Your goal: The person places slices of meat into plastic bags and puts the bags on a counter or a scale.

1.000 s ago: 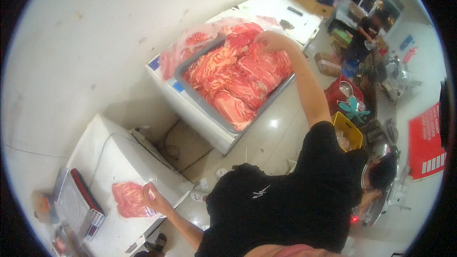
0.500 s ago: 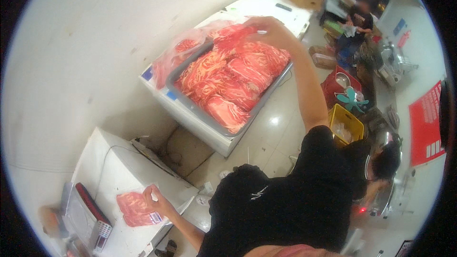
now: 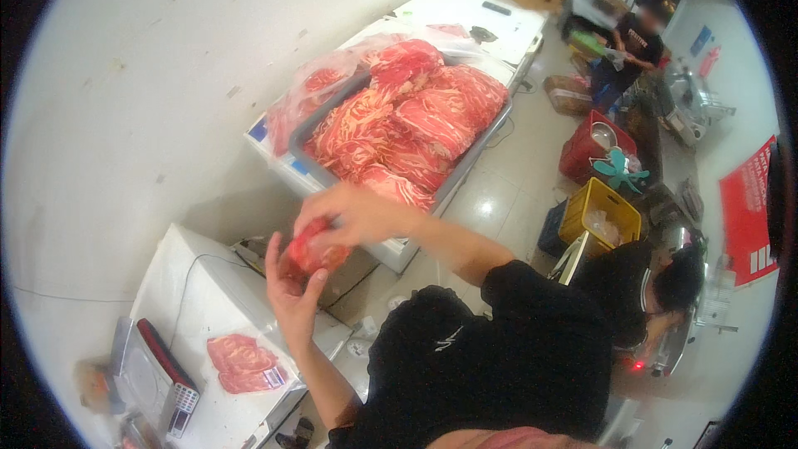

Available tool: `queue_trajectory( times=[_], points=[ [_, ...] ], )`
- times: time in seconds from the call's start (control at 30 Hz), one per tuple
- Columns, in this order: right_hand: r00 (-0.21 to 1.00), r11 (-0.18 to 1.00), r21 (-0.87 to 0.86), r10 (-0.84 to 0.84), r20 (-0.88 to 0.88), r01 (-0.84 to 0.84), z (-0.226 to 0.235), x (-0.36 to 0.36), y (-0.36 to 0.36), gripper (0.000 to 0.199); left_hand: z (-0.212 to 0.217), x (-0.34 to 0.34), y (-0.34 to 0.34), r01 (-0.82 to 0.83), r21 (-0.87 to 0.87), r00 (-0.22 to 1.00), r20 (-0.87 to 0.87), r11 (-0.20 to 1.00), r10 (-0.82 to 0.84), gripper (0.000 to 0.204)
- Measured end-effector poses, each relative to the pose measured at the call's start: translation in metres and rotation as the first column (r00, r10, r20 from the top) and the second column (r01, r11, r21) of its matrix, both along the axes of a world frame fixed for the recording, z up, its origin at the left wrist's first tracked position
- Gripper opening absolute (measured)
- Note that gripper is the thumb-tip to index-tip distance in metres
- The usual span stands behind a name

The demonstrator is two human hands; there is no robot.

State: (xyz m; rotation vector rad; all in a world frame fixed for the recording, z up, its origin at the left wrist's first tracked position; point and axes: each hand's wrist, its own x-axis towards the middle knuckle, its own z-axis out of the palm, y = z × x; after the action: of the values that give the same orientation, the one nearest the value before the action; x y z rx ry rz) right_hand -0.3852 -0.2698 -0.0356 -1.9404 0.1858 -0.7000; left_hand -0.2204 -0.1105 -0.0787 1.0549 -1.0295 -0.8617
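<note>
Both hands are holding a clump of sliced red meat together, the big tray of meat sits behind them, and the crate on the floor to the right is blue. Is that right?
Not quite: the crate is yellow, as the head view shows. The rest holds: the left hand and right hand hold the clump of sliced meat together, with the tray of meat behind.

Both hands, left hand (image 3: 293, 295) and right hand (image 3: 345, 214), meet around a meat portion (image 3: 310, 254) above the table (image 3: 191, 287); on it lie a scale (image 3: 154, 378) and, right, bagged meat (image 3: 243, 363); behind, a meat tray (image 3: 407, 125); far right, crates (image 3: 603, 216).
</note>
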Motion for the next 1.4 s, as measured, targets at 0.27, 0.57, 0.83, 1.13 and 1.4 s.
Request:
queue_trajectory(
  times=[0.27, 0.57, 0.83, 1.13, 1.4],
  points=[
    [0.995, 0.997, -0.034, 0.066, -0.072, -0.069, -0.029, 0.024, 0.022, 0.034, -0.042, 0.014, 0.02, -0.127, 0.282, 0.99, 0.089, 0.951, 0.106, 0.023],
    [0.82, 0.263, 0.777, 0.168, 0.547, -0.572, -0.133, 0.073, -0.008, 0.063, -0.038, -0.006, 0.022, -0.079, 0.226, 0.861, -0.476, 0.971, 0.181, 0.019],
    [0.75, -0.583, 0.589, -0.056, 0.659, -0.56, -0.175, 0.079, 0.099, 0.074, -0.065, 0.009, 0.042, -0.423, 0.237, 0.676, -0.561, 0.875, 0.478, 0.019],
    [0.704, -0.664, 0.56, 0.071, 0.707, -0.496, -0.175, 0.091, 0.128, 0.071, -0.05, 0.025, 0.091, -0.716, 0.297, 0.656, -0.021, 0.631, 0.754, 0.018],
    [0.743, -0.614, 0.662, 0.176, 0.646, -0.43, -0.165, 0.101, 0.153, 0.078, -0.051, 0.046, 0.128, -0.782, 0.198, 0.624, 0.225, 0.592, 0.749, 0.02]
  ],
)
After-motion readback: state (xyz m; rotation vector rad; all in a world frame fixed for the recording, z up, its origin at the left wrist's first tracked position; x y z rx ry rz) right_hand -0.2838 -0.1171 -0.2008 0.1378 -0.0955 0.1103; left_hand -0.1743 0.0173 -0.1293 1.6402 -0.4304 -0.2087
